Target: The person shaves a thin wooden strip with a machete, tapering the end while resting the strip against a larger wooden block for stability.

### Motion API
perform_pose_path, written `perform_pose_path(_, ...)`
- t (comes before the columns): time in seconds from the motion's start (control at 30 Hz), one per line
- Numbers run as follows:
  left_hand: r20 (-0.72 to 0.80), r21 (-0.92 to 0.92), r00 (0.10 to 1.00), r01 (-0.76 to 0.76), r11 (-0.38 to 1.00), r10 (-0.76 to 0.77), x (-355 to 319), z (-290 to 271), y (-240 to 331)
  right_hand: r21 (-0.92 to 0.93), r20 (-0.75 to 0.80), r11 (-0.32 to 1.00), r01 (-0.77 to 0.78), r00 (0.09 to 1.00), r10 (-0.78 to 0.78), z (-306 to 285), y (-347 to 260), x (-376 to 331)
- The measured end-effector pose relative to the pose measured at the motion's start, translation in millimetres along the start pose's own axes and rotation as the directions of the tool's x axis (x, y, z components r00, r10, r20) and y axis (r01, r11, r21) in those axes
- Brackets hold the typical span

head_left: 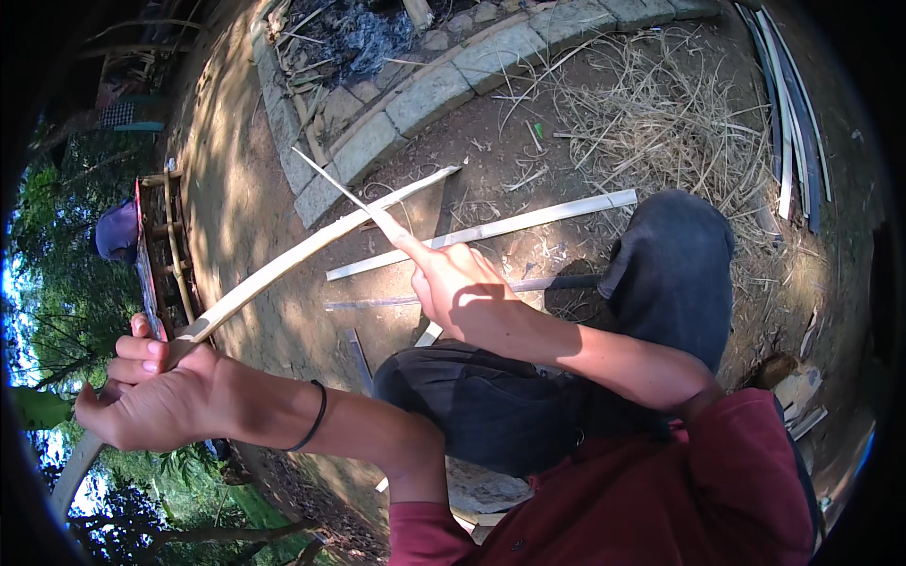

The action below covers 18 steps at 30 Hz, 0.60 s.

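Across the left hand (156, 387), gripped by its curled fingers, runs a long pale strip (274, 274); the right hand (462, 288) holds a slender pointed tool (332, 177) that crosses it. Work looks partway: a heap of thin shavings (670, 123) lies ahead and rightward of the right hand, and another strip (528, 220) rests just beyond that hand, ungrasped. Whether the held strip needs more cutting, I cannot tell.

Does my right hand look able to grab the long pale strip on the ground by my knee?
Probably not freely: the right hand appears to grip a thin pointed piece, which it would likely have to put down first. Otherwise the long pale strip looks close, with nothing large seen lying across it.
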State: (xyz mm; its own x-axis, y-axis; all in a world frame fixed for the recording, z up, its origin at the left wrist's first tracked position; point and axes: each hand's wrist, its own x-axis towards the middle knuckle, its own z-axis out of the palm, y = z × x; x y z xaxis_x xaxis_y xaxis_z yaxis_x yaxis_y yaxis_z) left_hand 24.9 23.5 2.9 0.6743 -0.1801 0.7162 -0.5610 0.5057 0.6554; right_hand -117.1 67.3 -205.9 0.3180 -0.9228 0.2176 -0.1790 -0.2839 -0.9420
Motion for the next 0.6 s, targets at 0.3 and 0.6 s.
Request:
perform_pose_path(0.3, 0.028, -0.051, 0.999, 0.043, 0.998, -0.042, -0.8, -0.4, 1.9, -0.022, 0.146, 0.990, -0.142, 0.979, 0.143, -6.5, -12.7, -3.4)
perform_pose_path(0.6, 0.009, -0.059, 1.000, 0.014, 0.998, -0.014, -4.9, 6.1, 4.1, -0.005, 0.009, 0.999, -0.052, 0.999, 0.052, -0.5, -10.0, -8.0)
